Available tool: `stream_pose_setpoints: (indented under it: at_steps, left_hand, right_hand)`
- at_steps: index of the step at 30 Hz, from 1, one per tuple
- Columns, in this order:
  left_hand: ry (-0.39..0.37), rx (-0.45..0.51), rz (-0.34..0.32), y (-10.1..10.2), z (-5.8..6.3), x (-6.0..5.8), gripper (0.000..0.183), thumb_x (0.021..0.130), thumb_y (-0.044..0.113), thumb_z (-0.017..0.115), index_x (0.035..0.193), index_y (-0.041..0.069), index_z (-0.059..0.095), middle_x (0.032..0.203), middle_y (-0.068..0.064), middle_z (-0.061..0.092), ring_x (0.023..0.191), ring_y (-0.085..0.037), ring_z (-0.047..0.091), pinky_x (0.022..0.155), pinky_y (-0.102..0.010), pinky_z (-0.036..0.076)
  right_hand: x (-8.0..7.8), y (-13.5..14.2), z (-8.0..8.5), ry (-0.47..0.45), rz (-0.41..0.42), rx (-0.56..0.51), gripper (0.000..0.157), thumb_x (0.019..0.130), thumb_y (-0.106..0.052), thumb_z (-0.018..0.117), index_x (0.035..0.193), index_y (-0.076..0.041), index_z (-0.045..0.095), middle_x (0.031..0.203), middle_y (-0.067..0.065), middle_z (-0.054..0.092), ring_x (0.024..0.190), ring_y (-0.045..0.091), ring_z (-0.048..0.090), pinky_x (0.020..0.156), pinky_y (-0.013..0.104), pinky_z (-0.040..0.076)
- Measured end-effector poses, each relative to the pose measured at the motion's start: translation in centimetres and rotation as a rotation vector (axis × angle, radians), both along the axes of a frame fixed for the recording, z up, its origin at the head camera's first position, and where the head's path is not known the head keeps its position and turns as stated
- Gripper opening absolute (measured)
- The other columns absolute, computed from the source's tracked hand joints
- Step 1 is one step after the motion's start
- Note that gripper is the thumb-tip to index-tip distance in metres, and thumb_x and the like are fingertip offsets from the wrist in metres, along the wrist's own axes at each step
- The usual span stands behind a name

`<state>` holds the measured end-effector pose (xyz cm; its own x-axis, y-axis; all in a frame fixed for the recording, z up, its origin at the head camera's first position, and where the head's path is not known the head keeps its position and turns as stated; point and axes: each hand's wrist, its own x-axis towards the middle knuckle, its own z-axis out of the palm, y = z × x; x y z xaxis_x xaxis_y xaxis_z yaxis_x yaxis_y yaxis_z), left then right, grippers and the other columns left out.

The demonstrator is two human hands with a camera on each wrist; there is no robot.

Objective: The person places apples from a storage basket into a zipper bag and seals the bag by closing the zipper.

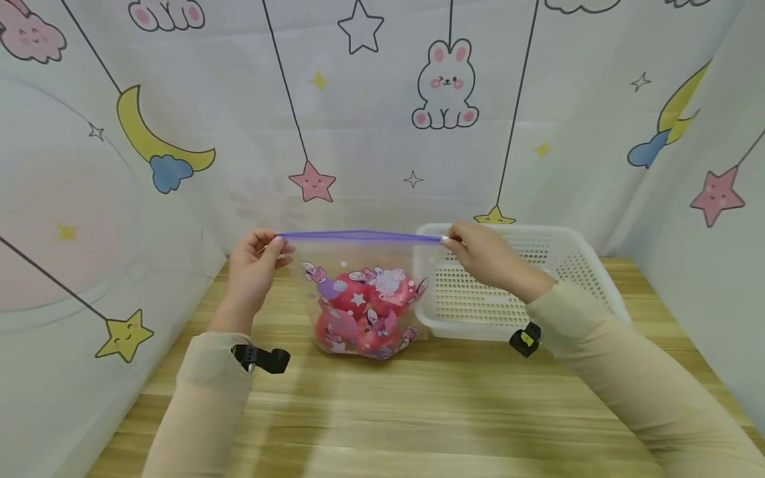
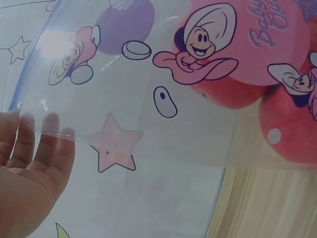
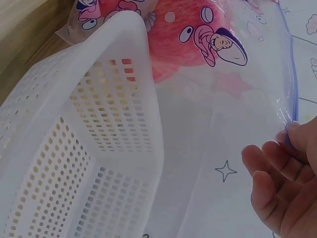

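Observation:
A clear zip bag (image 1: 325, 253) with cartoon prints stands upright on the table, its purple zip edge (image 1: 358, 234) stretched level across the top. Several round red fruits (image 2: 287, 131) fill its lower part; their exact kind is partly hidden by the prints. At the left end of the zip, my left hand (image 1: 254, 265) pinches the corner between thumb and fingers. My right hand (image 1: 487, 255) grips the opposite corner, thumb against forefinger, its other fingers loosely curled in the right wrist view. Whether the zip is sealed, I cannot tell.
Behind and below my right hand sits a white perforated plastic basket (image 1: 472, 330), close against the bag's right side. Both rest on a wood-grain table (image 1: 388, 411). A white curtain (image 1: 382, 133) printed with stars, moons and a rabbit hangs around the back and sides.

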<state>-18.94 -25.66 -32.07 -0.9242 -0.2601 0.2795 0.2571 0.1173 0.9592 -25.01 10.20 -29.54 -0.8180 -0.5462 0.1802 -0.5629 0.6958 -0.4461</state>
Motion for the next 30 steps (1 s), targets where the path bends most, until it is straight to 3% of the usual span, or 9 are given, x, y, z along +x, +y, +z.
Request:
stream_pose_setpoints:
  at_steps: [12,22,30]
  left_hand:
    - [0.003,-0.019,-0.051,2.5,-0.1,0.6,0.004,0.098,0.012,0.048,0.098,0.009,0.050,0.089,0.006,0.056,0.086,-0.004,0.062,0.078,-0.019,0.054]
    - [0.031,-0.064,-0.098,3.8,-0.3,0.7,0.004,0.099,0.011,0.046,0.098,0.010,0.049,0.091,0.006,0.055,0.087,-0.003,0.061,0.079,-0.018,0.053]
    - [0.049,-0.090,-0.096,4.4,-0.5,0.8,0.005,0.099,0.009,0.046,0.098,0.011,0.050,0.090,0.005,0.057,0.086,-0.003,0.061,0.079,-0.017,0.053]
  right_hand:
    - [0.3,3.0,-0.2,0.052,0.002,0.028,0.019,0.101,-0.019,0.045,0.100,-0.004,0.057,0.082,0.006,0.057,0.066,0.016,0.047,0.061,0.031,0.043]
    - [0.6,4.8,0.0,0.090,-0.014,0.040,0.018,0.101,-0.017,0.045,0.101,-0.004,0.057,0.087,0.007,0.059,0.071,0.018,0.048,0.066,0.033,0.043]
    - [0.9,5.5,-0.1,0.092,-0.018,0.042,0.017,0.100,-0.016,0.046,0.101,-0.003,0.057,0.087,0.008,0.058,0.071,0.018,0.049,0.066,0.032,0.044]
